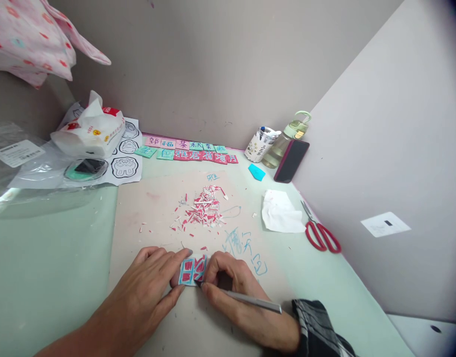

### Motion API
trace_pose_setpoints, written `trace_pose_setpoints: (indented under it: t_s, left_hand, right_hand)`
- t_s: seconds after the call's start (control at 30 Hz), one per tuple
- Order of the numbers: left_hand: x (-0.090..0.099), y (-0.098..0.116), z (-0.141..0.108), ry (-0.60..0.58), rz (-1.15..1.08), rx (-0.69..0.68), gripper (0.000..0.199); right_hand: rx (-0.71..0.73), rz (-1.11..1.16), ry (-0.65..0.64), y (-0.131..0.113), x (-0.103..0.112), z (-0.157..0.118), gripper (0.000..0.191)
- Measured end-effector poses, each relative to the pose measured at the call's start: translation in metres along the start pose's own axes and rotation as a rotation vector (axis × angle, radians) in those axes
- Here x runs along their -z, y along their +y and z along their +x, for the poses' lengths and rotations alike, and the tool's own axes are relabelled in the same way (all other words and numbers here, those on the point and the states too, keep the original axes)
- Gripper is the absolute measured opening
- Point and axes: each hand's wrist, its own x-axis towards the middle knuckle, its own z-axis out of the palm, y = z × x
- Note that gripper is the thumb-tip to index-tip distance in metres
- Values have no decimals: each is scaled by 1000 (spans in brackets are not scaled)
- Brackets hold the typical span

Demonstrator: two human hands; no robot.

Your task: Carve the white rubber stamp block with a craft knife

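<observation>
My left hand (153, 275) grips the left edge of a small flat carving block (188, 271), fingers and thumb bent around it. Red patches and light blue lines forming a character mark the block's face. My right hand (231, 277) is closed around a slim silver craft knife (250, 299), like a pen, its dark tip touching the block's lower edge. Just beyond the hands lies a pile of red and white shavings (207, 208) on a beige sheet (138, 218). Some fingers of my right hand are hidden behind its knuckles.
Two rows of pink and green character tiles (190, 148) line the back. At left are a tissue pack (94, 129) and plastic wrap (37, 168). A pen jar (256, 146), bottle (276, 151), phone (292, 161), crumpled tissue (280, 213) and red-handled scissors (320, 234) stand or lie right.
</observation>
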Motion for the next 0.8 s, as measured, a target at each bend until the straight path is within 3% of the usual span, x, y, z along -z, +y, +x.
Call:
trace_pose_setpoints:
  t_s: [0.43, 0.8]
  left_hand:
    - [2, 0, 2, 40, 23, -52, 41]
    - [-1, -2, -1, 36, 4, 3, 39]
  right_hand:
    - [39, -24, -23, 0, 1, -1, 14]
    - [51, -47, -58, 0, 2, -3, 15]
